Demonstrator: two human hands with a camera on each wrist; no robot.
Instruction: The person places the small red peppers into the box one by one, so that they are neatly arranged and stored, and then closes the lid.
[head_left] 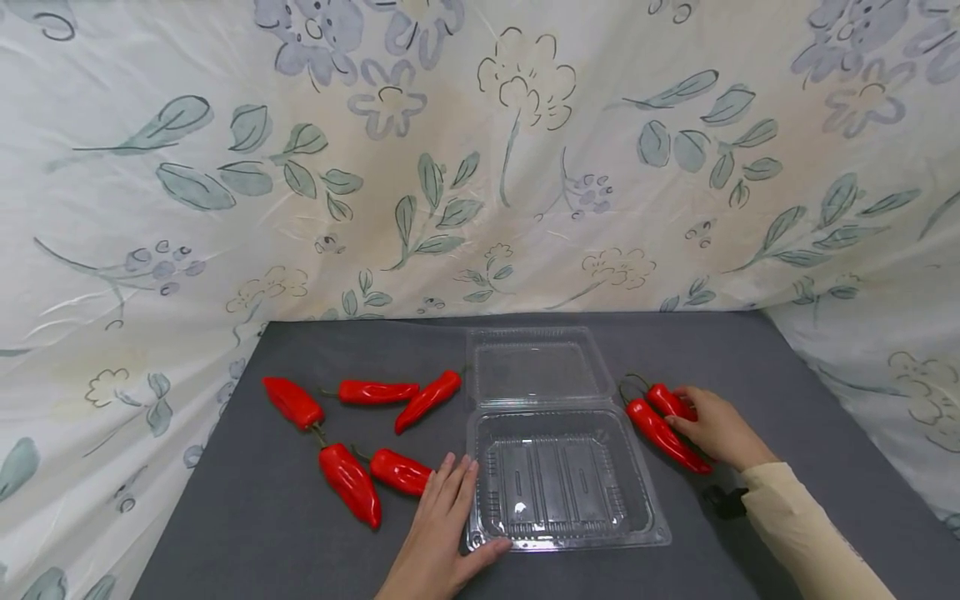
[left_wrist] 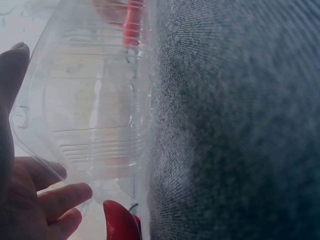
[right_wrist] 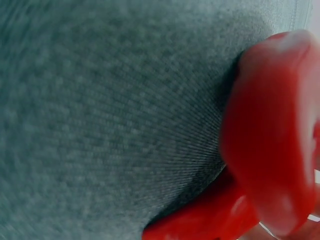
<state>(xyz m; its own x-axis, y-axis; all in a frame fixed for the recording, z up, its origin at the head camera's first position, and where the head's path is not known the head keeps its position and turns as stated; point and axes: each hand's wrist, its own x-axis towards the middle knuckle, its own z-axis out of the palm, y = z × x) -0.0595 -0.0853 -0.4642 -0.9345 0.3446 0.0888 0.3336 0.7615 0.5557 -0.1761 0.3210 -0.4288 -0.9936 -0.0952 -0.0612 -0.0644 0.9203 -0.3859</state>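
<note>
An unlidded clear plastic clamshell container [head_left: 570, 543] lies in the middle of the grey surface, its lid [head_left: 540, 367] folded back behind it. My left hand [head_left: 442, 537] touches the container's near left corner with its fingers extended. Right of the container, my right hand [head_left: 720, 429] grips a red pepper [head_left: 666, 400] between thumb and fingers. A second red pepper [head_left: 663, 437] lies just in front of it, stem towards the container. Close up in the right wrist view, the gripped pepper [right_wrist: 270, 130] is above the other one [right_wrist: 205, 217].
Several more red peppers lie left of the container: one [head_left: 401, 472] beside my left fingers, another [head_left: 351, 483] further left, and one [head_left: 429, 402] near the lid. A flowered cloth [head_left: 450, 167] hangs behind the grey surface and along its sides.
</note>
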